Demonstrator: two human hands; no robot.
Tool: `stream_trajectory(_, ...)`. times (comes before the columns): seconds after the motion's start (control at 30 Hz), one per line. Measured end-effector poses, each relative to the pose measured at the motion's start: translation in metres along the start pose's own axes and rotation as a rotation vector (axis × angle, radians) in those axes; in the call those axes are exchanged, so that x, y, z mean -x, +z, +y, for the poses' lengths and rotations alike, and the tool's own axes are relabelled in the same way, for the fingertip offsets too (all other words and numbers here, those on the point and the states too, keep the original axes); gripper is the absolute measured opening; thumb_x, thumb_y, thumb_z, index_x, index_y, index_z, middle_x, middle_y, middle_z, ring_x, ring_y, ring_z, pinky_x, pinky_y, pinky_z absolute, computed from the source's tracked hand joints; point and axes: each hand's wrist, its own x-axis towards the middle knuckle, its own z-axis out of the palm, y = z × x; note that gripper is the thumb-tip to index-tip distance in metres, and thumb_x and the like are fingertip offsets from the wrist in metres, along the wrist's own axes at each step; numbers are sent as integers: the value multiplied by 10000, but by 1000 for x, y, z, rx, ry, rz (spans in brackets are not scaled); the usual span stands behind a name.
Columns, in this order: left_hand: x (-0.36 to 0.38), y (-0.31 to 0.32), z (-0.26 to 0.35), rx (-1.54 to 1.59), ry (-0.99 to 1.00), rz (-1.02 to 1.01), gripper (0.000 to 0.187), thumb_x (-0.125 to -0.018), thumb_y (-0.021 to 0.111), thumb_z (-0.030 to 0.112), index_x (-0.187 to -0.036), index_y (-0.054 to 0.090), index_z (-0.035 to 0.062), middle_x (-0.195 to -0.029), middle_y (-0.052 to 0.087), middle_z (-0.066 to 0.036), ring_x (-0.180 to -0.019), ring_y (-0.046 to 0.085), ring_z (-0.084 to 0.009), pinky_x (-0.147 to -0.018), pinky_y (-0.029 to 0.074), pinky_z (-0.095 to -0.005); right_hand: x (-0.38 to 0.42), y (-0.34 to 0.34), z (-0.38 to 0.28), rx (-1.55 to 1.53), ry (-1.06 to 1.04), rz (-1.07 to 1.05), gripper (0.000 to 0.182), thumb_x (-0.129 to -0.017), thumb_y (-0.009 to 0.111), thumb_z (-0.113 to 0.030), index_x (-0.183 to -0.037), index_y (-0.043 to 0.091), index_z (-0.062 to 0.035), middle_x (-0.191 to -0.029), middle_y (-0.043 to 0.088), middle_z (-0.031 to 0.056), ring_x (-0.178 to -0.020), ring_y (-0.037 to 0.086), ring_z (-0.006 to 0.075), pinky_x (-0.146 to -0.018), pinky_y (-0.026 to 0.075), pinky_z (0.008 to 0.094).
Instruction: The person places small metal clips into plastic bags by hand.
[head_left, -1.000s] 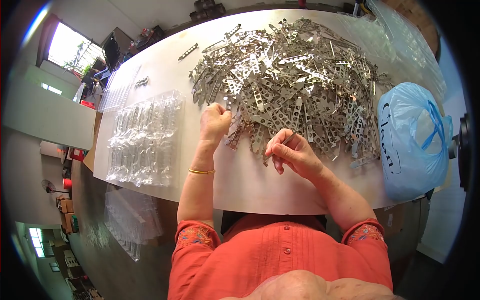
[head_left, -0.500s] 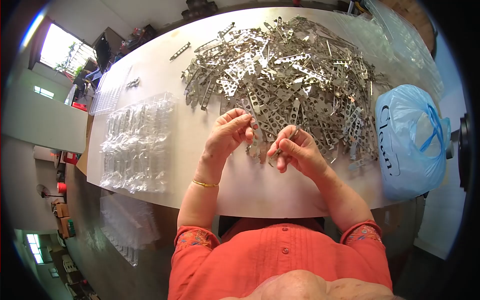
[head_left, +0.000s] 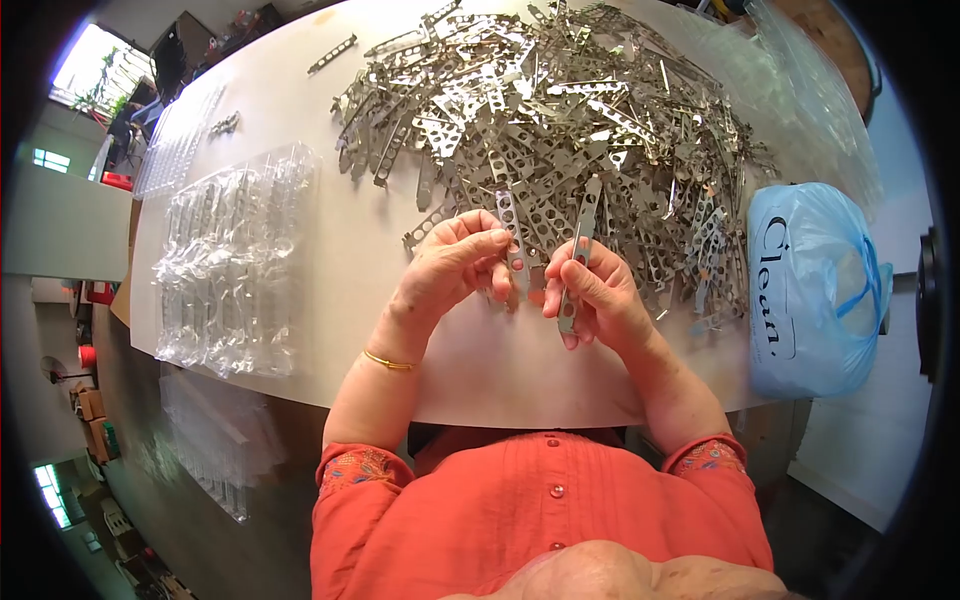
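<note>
My left hand (head_left: 462,262) is closed in a pinch at the edge of a narrow perforated metal strip (head_left: 507,212), which stands lengthwise in front of the pile. Another flat metal strip (head_left: 586,215) is gripped between the thumb and fingers of my right hand (head_left: 602,290); it points away from me, its lower end showing below the fingers. Just beyond both hands lies a large heap of similar metal strips (head_left: 540,130), many with rows of round holes. My fingers hide part of each held strip.
On the left of the white table (head_left: 480,385) lies a clear plastic tray (head_left: 230,270) with wrapped strips. A blue plastic bag (head_left: 815,290) stands at the right edge. Clear plastic sheeting (head_left: 800,110) is at the back right, and one loose strip (head_left: 333,54) lies at the back left.
The strip in my right hand has turned from a slanted, edge-on position to lengthwise, with its flat face showing. My left hand keeps its pinch. The whole view has shifted slightly.
</note>
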Motion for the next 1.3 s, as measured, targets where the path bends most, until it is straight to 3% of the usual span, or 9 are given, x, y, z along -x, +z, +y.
stream_trajectory(0.13, 1, 0, 0, 15, 2, -2, 85, -1003, 604, 118, -980, 583, 40, -894, 696, -142, -603, 695, -206, -545, 593, -390, -1, 0, 1, 6, 17, -6, 224, -1045, 560, -264, -1060, 589, -42, -775, 700, 115, -395, 526, 106, -362, 455, 236)
stream_trajectory(0.43, -1, 0, -5, 15, 100, -7, 120, -996, 619, 123, -952, 542, 41, -934, 706, -151, -647, 703, -170, -487, 568, -291, 2, 14, 4, 153, 81, 66, 181, -1020, 612, -201, -1112, 539, -63, -839, 698, 94, -492, 563, 84, -449, 508, 243)
stream_trajectory(0.73, 2, 5, 1, -55, 144, 10, 119, -984, 611, 94, -1047, 545, 17, -957, 698, -148, -688, 703, -191, -599, 604, -336, 5, 17, 0, 269, -38, 223, 71, -1013, 585, -122, -1034, 543, -70, -777, 668, 55, -527, 555, 54, -439, 445, 211)
stream_trajectory(0.83, 7, 11, 7, -178, 294, 129, 192, -985, 611, 134, -1128, 569, 13, -945, 689, -105, -769, 673, -157, -710, 562, -301, 6, 14, -3, 310, -85, 236, 35, -1012, 565, -100, -1011, 548, -69, -756, 662, 44, -522, 546, 51, -443, 432, 206)
stream_trajectory(0.93, 8, 3, 8, -344, 326, 89, 158, -980, 626, 128, -1090, 597, 18, -936, 688, -78, -772, 658, -131, -707, 546, -276, 6, 15, -8, 340, -110, 245, 28, -1010, 557, -91, -998, 553, -65, -740, 657, 36, -517, 538, 49, -451, 429, 205)
stream_trajectory(1.07, 12, 4, 8, -526, 240, 51, 130, -954, 677, 107, -1002, 623, -1, -867, 676, -53, -784, 644, -111, -712, 529, -260, 4, 10, -12, 345, -136, 270, 32, -1007, 562, -88, -996, 553, -60, -735, 655, 30, -513, 528, 46, -458, 425, 206)
stream_trajectory(1.3, 20, 22, 16, -655, 14, -71, 224, -943, 720, 134, -1076, 664, -38, -844, 680, -28, -728, 599, -64, -653, 502, -229, 4, 6, -9, 334, -135, 263, 64, -1022, 567, -119, -1036, 550, -59, -754, 663, 34, -514, 522, 42, -453, 428, 210)
